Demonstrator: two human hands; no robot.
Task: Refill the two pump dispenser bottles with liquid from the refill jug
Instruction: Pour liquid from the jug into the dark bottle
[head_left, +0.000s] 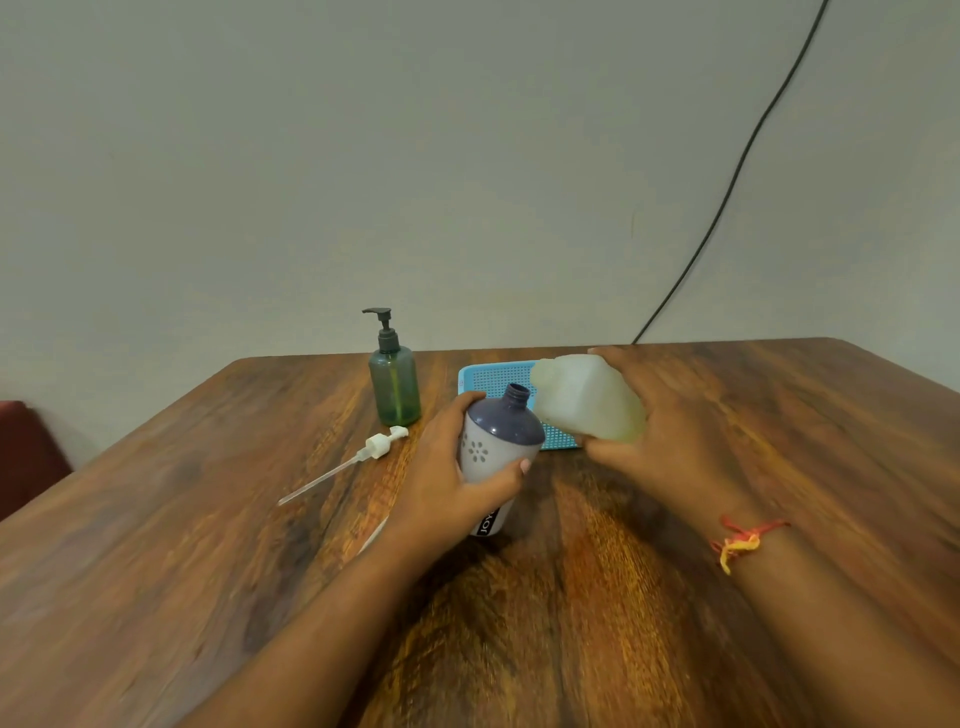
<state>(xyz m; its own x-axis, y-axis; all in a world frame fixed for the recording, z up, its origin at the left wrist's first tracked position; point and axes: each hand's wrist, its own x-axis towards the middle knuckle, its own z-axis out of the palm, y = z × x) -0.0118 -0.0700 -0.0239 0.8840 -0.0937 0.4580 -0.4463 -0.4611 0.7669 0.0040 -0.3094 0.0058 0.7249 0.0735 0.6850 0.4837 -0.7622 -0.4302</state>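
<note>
Head view: the blue tray (488, 376) lies flat on the wooden table (208, 519), toward its far edge, and everything else gathers round it.

At the tray's near edge the left hand (452, 483) grips the white bottle (501, 431), fingers and thumb wrapped round its body. This bottle has a dark blue shoulder and an open neck with no pump on it. It leans with the neck pointing up and toward the tray, and its base is at or just above the table; I cannot tell which.

Over the tray's right part the right hand (670, 431) clasps the refill jug (582, 397), a pale, cloudy container with yellowish liquid showing at its lower end. The jug is tipped on its side, its narrow end just beside the white bottle's neck. Whether any liquid is running cannot be told. A red and yellow thread (743, 540) is tied round the right wrist.

Just left of the tray stands the green pump bottle (395, 384), upright, its dark pump fitted on. Further left of the tray and nearer the person, the white pump (382, 446) lies on the table with its long dip tube pointing away from the tray.

Behind the tray a black cable (727, 197) runs down the plain wall.
</note>
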